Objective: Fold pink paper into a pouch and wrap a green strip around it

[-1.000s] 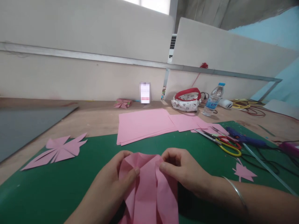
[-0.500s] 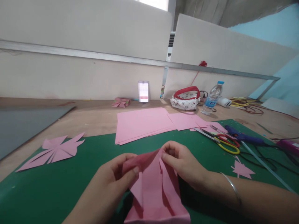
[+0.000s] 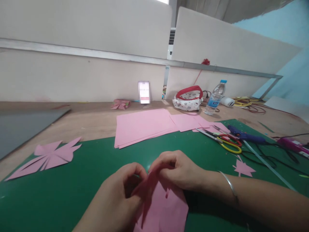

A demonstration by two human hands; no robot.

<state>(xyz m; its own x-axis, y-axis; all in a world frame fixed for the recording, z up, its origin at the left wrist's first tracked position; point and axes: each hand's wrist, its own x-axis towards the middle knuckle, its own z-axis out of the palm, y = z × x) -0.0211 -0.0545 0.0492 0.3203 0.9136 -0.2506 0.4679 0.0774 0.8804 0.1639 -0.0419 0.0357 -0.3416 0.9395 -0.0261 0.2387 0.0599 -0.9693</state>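
Left hand and right hand pinch folded pink paper sheet between them; light, even pressure advisable.

Rectangular cutting mat: plain dark green. Wooden tabletop beneath: brown. Folded paper piece above the mat: plain pink, deeper rose in shaded folds. Stacked rectangular paper sheets across the mat's far edge: plain light pink. Petalled paper cutout, mat's left edge: pink. Near the mat's far right corner: looped scissor handles, one yellow, one red; plastic glue gun, dark blue. Fabric pouch, tabletop's far edge: white, small dark printed motifs, red trim. Clear plastic bottle: blue cap, blue label.
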